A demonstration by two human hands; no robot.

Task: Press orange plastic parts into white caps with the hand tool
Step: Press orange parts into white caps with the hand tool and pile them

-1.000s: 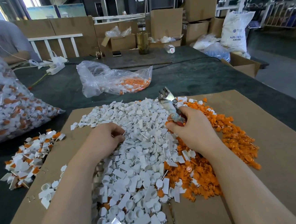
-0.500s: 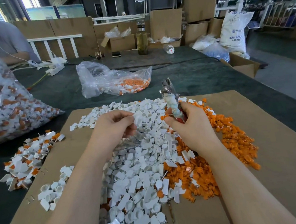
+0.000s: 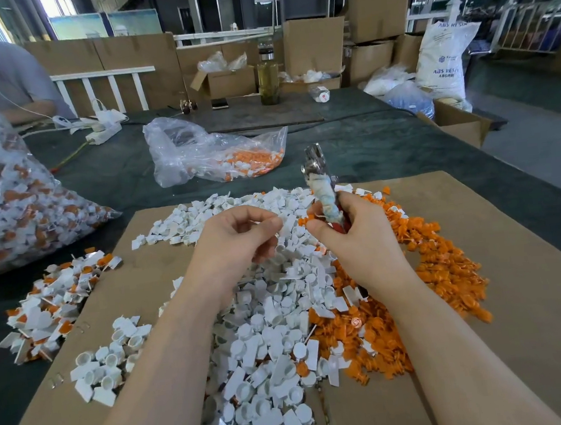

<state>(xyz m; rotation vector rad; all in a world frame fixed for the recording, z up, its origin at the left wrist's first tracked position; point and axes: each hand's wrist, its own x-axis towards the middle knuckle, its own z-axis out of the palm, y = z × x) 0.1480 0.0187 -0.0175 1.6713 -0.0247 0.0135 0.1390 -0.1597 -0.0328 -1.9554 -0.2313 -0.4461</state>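
A heap of white caps [image 3: 269, 319] covers the middle of a cardboard sheet [image 3: 536, 290], with a heap of orange plastic parts [image 3: 445, 265] along its right side. My left hand [image 3: 237, 240] is raised over the white heap and pinches a white cap [image 3: 281, 219] between thumb and fingertips. My right hand [image 3: 360, 235] grips the hand tool [image 3: 320, 181], a plier-like tool with a cloth-wrapped handle and metal jaws pointing up and away. An orange part [image 3: 304, 222] shows at my right thumb. The two hands are close together.
Assembled white-and-orange pieces [image 3: 51, 303] lie at the left off the cardboard, loose white caps [image 3: 105, 362] nearer me. A big full clear bag [image 3: 4, 204] stands far left, a smaller bag [image 3: 211, 153] behind the heaps. A person [image 3: 2, 78] sits at the back left. Boxes line the back.
My left hand rose out of the white heap with a cap and moved toward the right hand. My right hand lifted the tool more upright.
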